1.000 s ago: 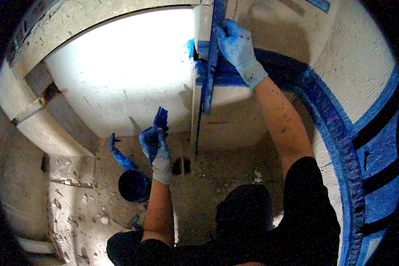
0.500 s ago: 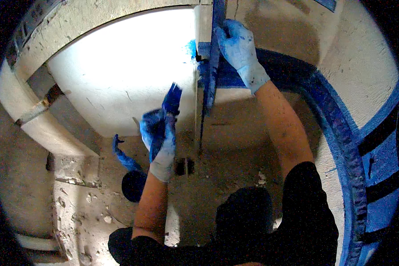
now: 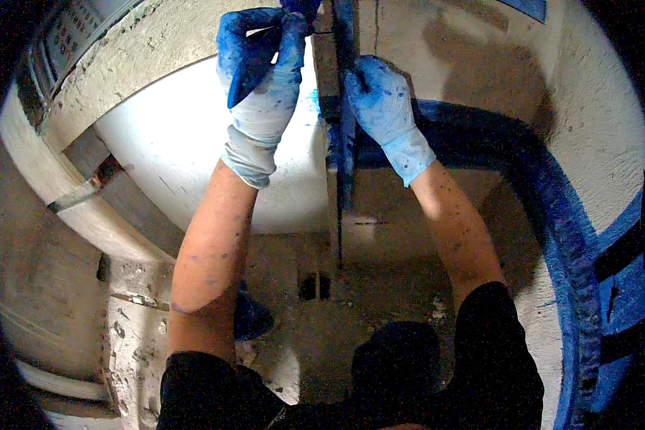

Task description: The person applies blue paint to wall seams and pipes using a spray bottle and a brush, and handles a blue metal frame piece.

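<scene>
My left hand (image 3: 261,79), in a white glove stained blue, is raised near the top edge and closed around a paintbrush (image 3: 244,87). The brush's blue-coated bristles reach the top of the picture, close to an upright post. My right hand (image 3: 383,104), also gloved and smeared blue, has its fingers curled on the edge of a narrow upright blue-painted board (image 3: 347,172). Its fingertips are partly hidden by the board. Left of the board is a bright white panel (image 3: 172,136) with a blue smear at its right side.
A dark blue bucket (image 3: 254,319) stands low behind my left forearm. A blue-painted band (image 3: 473,136) curves along the wall on the right, toward blue and black bars (image 3: 623,287). A pale pipe-like beam (image 3: 100,215) runs down the left. Rubble lies on the floor.
My left hand has moved up with the paintbrush, from the panel's lower part to its top edge. My right hand stays on the board. The view has shifted slightly.
</scene>
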`<state>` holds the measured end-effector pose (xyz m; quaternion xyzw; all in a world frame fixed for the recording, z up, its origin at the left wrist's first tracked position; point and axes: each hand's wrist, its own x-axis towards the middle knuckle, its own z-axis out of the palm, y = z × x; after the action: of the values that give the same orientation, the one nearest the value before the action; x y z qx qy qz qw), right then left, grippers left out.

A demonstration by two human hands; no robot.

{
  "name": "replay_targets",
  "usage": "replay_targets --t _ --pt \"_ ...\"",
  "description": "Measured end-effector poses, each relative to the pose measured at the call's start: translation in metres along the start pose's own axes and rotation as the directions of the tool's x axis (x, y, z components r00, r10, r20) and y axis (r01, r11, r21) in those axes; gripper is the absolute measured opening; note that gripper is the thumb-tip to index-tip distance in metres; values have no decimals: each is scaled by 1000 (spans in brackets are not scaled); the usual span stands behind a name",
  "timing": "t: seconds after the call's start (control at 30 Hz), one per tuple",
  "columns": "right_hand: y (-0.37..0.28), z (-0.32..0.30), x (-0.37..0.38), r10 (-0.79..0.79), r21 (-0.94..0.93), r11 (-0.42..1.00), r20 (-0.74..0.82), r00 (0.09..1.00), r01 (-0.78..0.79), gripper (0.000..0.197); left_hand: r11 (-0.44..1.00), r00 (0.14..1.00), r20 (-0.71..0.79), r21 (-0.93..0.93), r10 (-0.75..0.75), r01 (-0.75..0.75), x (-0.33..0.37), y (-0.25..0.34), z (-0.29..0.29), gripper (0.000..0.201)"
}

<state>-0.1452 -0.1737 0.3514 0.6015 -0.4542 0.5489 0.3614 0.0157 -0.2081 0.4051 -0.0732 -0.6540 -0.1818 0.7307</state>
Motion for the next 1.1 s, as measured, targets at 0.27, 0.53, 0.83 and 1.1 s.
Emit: replay_targets --t 0.27,0.53,0.83,1.1 --pt "-2 -3 2 12 43 999 14 1000 -12 12 992 994 9 64 111 -111 -5 -11 -11 20" --pt "-1 -1 -2 -15 -13 1000 16 1000 15 12 998 999 14 -44 -39 40 -14 -3 -13 17" --pt "2 -5 -1 -16 -39 999 5 1000 16 15 997 997 -4 17 -72 72 -11 8 -18 16" --pt "2 -5 -3 32 -3 999 27 999 -32 15 999 1000 23 36 -4 3 -14 9 -18 17"
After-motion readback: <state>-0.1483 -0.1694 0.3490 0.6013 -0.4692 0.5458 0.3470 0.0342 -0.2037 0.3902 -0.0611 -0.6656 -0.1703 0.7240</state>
